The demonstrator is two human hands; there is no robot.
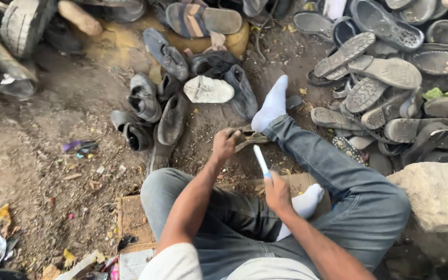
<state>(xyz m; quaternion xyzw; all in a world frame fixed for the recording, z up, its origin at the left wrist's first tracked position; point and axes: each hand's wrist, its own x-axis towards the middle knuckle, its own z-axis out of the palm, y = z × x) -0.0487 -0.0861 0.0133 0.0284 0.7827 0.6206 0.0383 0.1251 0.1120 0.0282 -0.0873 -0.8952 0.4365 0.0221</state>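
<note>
Brown packed dirt ground (37, 155), strewn with scraps of litter, filled the view from above, where a person sat on a flattened piece of brown cardboard (130, 218) in blue jeans and white socks, one leg stretched forward and the other folded in. To the right, a large heap of worn grey shoe soles and sandals (390, 78) rose beside a pale rough stone block (436, 197) near the person's knee. Ahead, a smaller cluster of dusty grey and black shoes (167, 109) lay on the ground, with a single white sole (208, 89) resting on top of them. Between the legs, just beside the outstretched white-socked foot (273, 106), the left hand (225, 145) was closed in a fist around one end of a thin, tan, worn piece of shoe material (250, 138), holding it just above the dirt. The right hand (277, 194) was wrapped around the lower end of a slim white and light blue stick-shaped tool (261, 161), its tip pointing up toward the tan piece, close to it but apart.
</note>
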